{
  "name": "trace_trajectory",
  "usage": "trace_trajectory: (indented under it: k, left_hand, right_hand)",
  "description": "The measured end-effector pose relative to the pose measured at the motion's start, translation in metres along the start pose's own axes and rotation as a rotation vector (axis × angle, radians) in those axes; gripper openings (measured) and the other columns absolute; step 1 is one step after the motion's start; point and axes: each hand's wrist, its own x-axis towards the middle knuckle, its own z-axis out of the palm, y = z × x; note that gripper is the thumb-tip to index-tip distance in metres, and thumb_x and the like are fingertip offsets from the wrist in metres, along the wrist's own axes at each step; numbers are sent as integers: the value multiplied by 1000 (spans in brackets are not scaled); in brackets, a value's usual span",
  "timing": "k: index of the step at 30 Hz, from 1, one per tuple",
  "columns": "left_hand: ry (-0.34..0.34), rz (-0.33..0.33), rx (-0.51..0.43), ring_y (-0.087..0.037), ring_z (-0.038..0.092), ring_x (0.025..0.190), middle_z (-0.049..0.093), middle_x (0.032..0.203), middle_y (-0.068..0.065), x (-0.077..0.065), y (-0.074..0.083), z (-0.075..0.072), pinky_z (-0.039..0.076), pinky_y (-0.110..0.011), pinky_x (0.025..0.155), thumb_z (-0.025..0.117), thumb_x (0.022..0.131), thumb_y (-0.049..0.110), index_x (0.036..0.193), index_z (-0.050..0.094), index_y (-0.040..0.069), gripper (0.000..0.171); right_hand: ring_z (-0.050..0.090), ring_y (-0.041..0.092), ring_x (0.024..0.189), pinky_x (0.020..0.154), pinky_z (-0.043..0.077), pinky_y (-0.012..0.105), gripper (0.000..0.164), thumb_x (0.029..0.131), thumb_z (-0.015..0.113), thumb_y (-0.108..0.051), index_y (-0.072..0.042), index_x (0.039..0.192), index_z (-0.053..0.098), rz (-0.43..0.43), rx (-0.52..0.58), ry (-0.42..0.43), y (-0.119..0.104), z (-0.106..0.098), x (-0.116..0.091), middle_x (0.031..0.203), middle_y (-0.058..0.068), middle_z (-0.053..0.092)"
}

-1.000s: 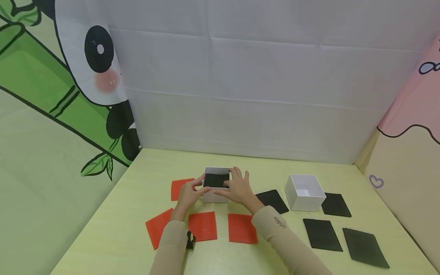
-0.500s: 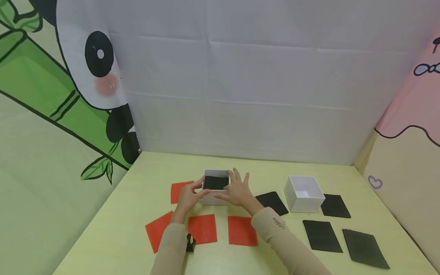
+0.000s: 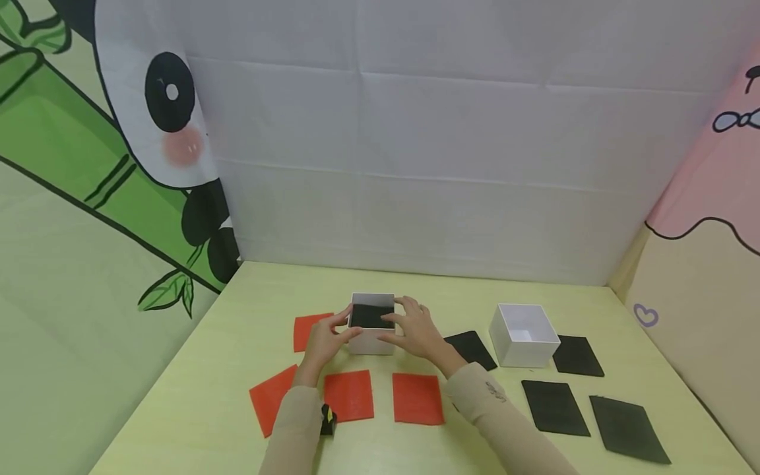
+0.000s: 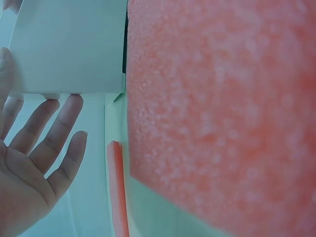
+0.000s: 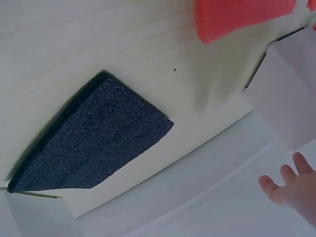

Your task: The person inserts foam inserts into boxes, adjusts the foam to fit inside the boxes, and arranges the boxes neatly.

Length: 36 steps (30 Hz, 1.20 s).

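Note:
A white open-topped box (image 3: 371,342) stands near the middle of the table with a black foam sheet (image 3: 369,316) inside it. My left hand (image 3: 323,340) grips the box at its left side, thumb at the front corner. The left wrist view has the fingertips of that hand (image 4: 44,148) against the box wall (image 4: 69,47). Over the box's right side, my right hand (image 3: 415,330) has a fingertip at the foam sheet and its thumb by the front wall. Loosely spread fingers of this hand (image 5: 294,182) show beside the box (image 5: 291,91) in the right wrist view.
Red foam sheets (image 3: 348,396) lie in front of the box and to its left. A second white box (image 3: 525,349), with nothing in it, stands to the right. Several black foam sheets (image 3: 556,409) lie around it. A white cloth (image 3: 415,224) hangs behind the table.
My right hand has drawn slightly to the right and its raised fingers have come down toward the box. The left hand and the box stay in place; the head view has tilted a little.

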Motion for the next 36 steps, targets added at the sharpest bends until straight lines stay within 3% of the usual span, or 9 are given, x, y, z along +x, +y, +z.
trace_trajectory:
  k: [6, 14, 36]
  left_hand:
    - [0, 1, 12, -21, 62, 63, 60, 109, -16, 0, 1, -1, 30, -25, 44, 72, 71, 36, 128, 51, 19, 63]
    - [12, -11, 26, -22, 61, 62, 61, 108, -15, 2, 1, 1, 32, -25, 48, 73, 72, 31, 128, 51, 20, 61]
    - [21, -15, 20, -20, 60, 61, 60, 109, -16, 2, 0, 2, 26, -24, 44, 74, 72, 30, 128, 51, 19, 61]
  right_hand:
    - [32, 32, 121, 95, 25, 51, 54, 82, 58, -46, -11, 123, 55, -23, 35, 54, 4, -4, -7, 127, 18, 43]
    - [36, 32, 118, 89, 30, 53, 56, 80, 61, -43, -6, 122, 55, -60, 84, 146, 13, -7, -15, 124, 18, 45]
    - [33, 35, 121, 90, 27, 57, 58, 81, 63, -39, -6, 127, 51, 65, 172, 130, 45, -14, -51, 128, 19, 43]
